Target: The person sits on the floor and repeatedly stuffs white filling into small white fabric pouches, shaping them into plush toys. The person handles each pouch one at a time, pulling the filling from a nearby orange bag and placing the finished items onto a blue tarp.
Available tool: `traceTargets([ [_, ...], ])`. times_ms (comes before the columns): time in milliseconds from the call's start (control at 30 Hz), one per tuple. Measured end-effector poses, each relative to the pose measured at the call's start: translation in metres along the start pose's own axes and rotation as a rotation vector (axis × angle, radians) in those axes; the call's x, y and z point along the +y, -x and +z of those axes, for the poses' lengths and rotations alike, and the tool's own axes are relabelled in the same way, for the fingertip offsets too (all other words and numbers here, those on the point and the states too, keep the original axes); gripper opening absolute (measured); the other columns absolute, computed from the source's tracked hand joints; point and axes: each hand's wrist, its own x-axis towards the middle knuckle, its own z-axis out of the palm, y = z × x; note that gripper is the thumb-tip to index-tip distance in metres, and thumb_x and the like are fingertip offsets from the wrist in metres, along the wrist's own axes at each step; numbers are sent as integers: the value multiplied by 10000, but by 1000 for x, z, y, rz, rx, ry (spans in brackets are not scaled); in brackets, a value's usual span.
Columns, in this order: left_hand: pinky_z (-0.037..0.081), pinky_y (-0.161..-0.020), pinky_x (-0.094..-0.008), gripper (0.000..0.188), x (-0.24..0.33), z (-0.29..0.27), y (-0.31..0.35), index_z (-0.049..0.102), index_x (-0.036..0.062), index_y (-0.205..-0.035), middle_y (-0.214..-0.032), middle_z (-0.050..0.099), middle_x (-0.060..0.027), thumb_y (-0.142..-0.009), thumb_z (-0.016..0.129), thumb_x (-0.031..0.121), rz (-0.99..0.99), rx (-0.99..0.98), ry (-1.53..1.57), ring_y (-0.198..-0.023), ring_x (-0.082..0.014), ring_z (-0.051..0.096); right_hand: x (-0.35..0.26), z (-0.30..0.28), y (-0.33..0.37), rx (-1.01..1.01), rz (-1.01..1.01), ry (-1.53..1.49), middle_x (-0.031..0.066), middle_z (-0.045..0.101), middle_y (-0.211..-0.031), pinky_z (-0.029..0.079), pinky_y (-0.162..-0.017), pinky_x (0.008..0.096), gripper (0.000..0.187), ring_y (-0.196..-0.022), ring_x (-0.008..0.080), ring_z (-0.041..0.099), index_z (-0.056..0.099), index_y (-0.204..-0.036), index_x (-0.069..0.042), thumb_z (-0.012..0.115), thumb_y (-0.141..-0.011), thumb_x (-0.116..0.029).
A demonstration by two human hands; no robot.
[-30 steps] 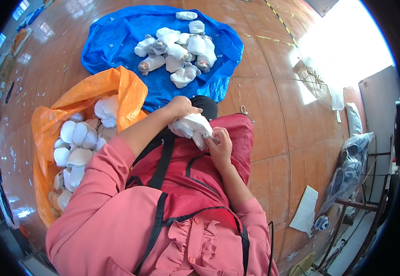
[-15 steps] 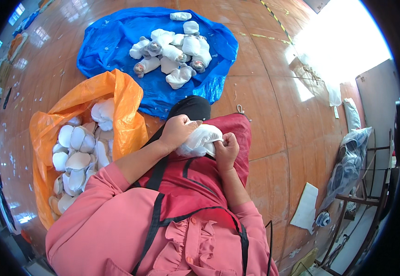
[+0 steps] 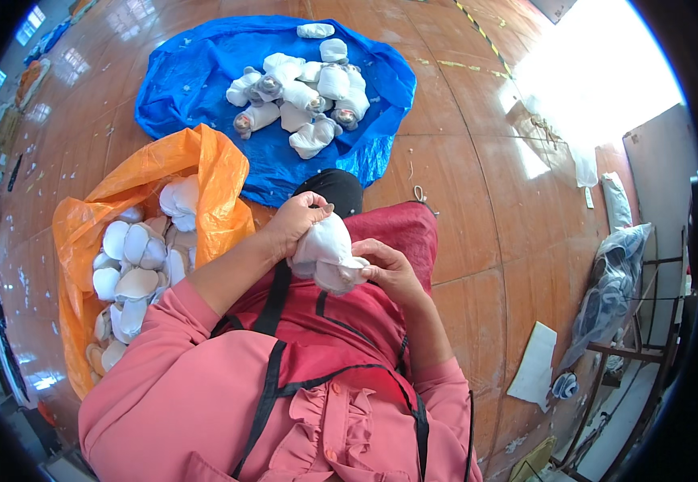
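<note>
Clamping fingers on a rounded white cloth bundle (image 3: 329, 243), left hand (image 3: 290, 225) and right hand (image 3: 395, 277) risked dropping it beneath them by slackening.

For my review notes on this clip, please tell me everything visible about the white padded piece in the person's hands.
The white padded piece looks like soft fabric, smooth and rounded above, with slightly greyer, bulging lobes at its lower end. It is held over the red apron: the left hand grips its upper left side, the right hand pinches its lower right edge. Its underside is hidden.
</note>
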Motion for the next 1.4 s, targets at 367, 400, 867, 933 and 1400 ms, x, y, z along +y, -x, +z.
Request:
traceTargets([
  [367, 544, -758, -414, 186, -25, -2, -23, 550, 45, -1060, -920, 649, -126, -955, 614, 184, -340, -42, 443, -827, -234, 652, -4, 7, -11, 136, 79, 441, -10, 581, -954, 481, -841, 278, 420, -921, 115, 567, 557, -944, -74, 883, -694, -162],
  [400, 543, -767, -425, 186, -21, 1, -20, 553, 47, -1057, -924, 652, -127, -955, 613, 191, -377, -70, 477, -836, -237, 655, 1, 4, -11, 146, 33, 472, -7, 577, -925, 474, -813, 275, 411, -892, 118, 559, 555, -930, -75, 882, -696, -159],
  [867, 505, -767, -307, 150, -10, 34, 48, 546, 70, -1079, -905, 603, -43, -979, 579, 177, 68, 82, 282, -843, -140, 587, 10, 22, 4, 542, -501, 330, 8, 476, -809, 385, -668, 244, 240, -744, 104, 463, 463, -806, -74, 649, -818, 77],
  [933, 496, -777, -291, 205, -16, 38, 55, 542, 56, -1109, -924, 612, -49, -976, 598, 201, 272, 110, 63, -858, -124, 577, 16, 19, 2, 619, -540, 304, 9, 463, -823, 392, -684, 244, 250, -755, 105, 457, 451, -810, -77, 629, -810, 98],
  [1400, 495, -937, -348, 561, 8, 39, 37, 509, 73, -1312, -1211, 612, -68, -862, 744, 310, -322, -494, 185, -1088, -190, 599, 25, 4, -8, 498, -632, 639, 63, 474, -795, 407, -651, 289, 317, -713, 200, 478, 455, -781, -57, 596, -624, 180],
])
